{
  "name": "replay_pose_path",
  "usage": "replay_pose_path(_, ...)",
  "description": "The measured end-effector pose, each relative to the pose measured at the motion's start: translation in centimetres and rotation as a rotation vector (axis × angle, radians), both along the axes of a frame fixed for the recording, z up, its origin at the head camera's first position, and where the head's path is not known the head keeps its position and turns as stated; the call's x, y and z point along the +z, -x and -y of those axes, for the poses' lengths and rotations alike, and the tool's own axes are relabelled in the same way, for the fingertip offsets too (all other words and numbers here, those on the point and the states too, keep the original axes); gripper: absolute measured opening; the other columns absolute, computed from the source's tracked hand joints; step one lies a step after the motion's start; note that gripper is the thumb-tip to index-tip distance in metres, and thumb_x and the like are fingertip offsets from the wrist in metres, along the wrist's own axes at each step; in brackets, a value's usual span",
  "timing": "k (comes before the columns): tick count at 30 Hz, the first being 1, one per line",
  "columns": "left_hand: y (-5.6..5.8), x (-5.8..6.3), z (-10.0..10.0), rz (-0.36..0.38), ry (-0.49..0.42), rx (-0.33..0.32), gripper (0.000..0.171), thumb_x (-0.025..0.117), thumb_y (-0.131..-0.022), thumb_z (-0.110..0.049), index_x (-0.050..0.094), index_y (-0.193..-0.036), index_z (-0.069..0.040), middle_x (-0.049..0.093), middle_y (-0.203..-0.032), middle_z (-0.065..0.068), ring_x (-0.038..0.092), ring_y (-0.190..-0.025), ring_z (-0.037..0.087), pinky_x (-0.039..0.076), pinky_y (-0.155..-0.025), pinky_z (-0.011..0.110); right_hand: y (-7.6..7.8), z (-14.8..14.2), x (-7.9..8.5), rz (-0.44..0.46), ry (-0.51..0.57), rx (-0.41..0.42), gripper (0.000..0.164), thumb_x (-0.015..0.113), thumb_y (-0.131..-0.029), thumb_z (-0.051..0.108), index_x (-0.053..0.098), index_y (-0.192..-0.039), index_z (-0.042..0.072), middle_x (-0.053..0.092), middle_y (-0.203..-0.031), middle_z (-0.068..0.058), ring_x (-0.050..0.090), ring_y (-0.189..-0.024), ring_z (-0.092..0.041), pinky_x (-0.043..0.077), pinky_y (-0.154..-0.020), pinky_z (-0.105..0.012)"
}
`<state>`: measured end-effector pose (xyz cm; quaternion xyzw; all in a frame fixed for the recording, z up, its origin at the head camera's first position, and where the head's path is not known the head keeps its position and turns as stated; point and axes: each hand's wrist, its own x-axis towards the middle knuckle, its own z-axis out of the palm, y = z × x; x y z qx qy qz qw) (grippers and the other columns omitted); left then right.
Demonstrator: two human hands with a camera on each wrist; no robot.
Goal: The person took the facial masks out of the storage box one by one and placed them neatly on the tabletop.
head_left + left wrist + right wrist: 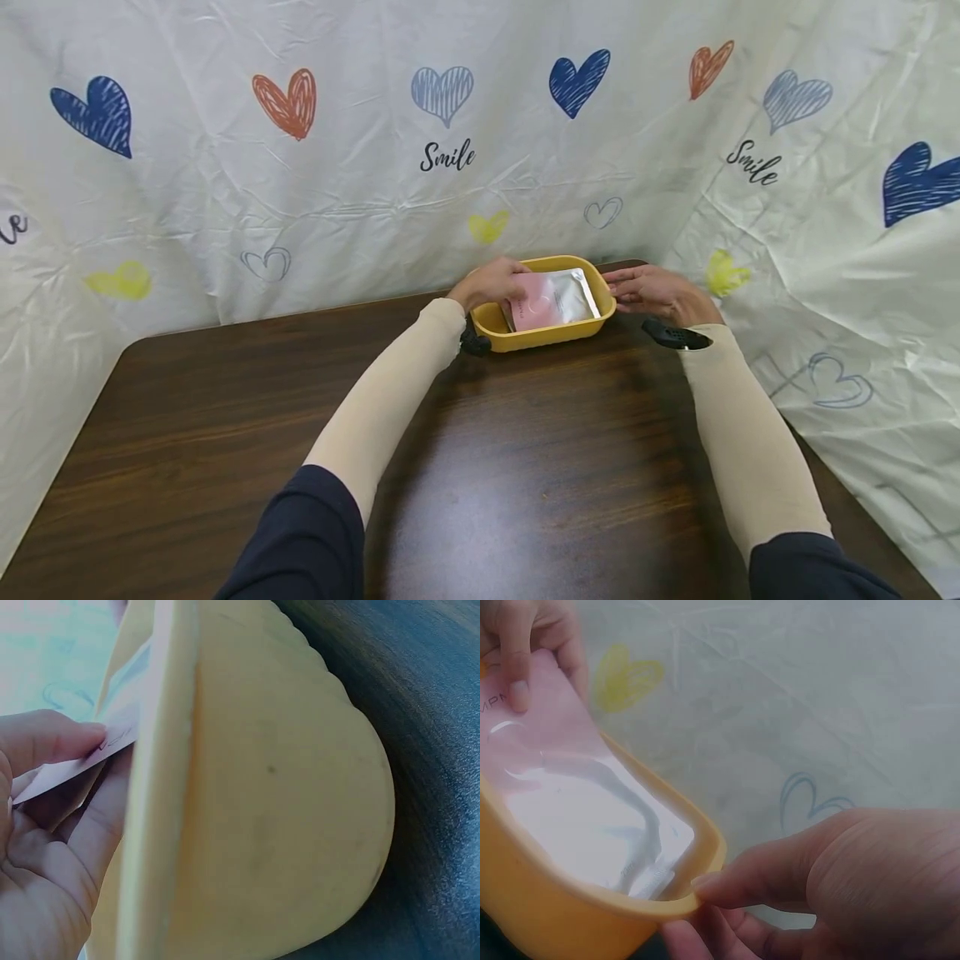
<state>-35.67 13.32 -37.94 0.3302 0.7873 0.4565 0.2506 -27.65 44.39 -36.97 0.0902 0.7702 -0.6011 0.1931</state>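
A flat pink and silver foil packet point(542, 302) lies slanted inside a yellow plastic bin point(536, 340) at the table's far edge. My left hand point(487, 283) pinches the packet's pink end, thumb on top and fingers beneath, as the left wrist view shows on the packet point(71, 771). At the bin's right end, my right hand point(656, 293) holds the rim point(676, 906) between thumb and fingers. The packet's silver end rests down in the bin in the right wrist view. Whether anything lies under the packet is hidden.
The dark wooden table point(225, 433) stretches out in front of the bin and to its left. A white cloth point(360, 167) printed with hearts and "Smile" hangs right behind the bin and along the right side.
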Motion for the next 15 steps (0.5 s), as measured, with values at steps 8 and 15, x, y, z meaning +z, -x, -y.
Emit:
replay_pose_path(8, -0.20, -0.01, -0.34, -0.004, -0.007, 0.017, 0.039, 0.058, -0.092, 0.005, 0.063, -0.131, 0.002, 0.065, -0.107, 0.018, 0.063, -0.067, 0.020, 0.061, -0.072, 0.051, 0.00, 0.09, 0.19, 0.015, 0.035, -0.006, 0.059, 0.059, -0.103, 0.011, 0.035, -0.155, -0.002, 0.071, -0.116, 0.001, 0.069, -0.092, -0.012, 0.057, -0.091, -0.032)
replay_pose_path(15, -0.29, -0.02, -0.68, -0.062, 0.007, 0.028, 0.035, 0.059, -0.094, 0.001, 0.064, -0.129, 0.001, 0.065, -0.108, 0.015, 0.061, -0.069, 0.018, 0.059, -0.060, 0.034, -0.09, -0.02, 0.21, 0.014, 0.022, 0.011, 0.061, 0.060, -0.103, 0.013, 0.033, -0.156, -0.002, 0.071, -0.116, 0.002, 0.069, -0.093, -0.011, 0.057, -0.094, -0.033)
